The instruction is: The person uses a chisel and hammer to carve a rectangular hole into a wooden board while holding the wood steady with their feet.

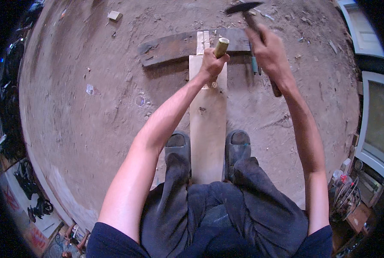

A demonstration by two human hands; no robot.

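Observation:
A pale wooden plank (208,133) runs away from me between my legs, with narrow prongs (202,41) at its far end. My left hand (211,66) is closed round a chisel (221,46) with a wooden handle, held over the plank's far part. Its blade is mostly hidden by the hand, and a few shavings (211,85) lie just below. To the right, my right hand (268,53) grips a hammer (245,7) by its dark handle. The hammer's head is raised beyond the plank, slightly blurred.
Under the plank's far end lies a dark, worn board (170,49) set crosswise. A greenish tool (254,65) is by its right part. Scraps and a small wood block (114,16) litter the dirt floor. White-framed panels (374,120) stand along the right; bundled wires (346,195) lie nearer.

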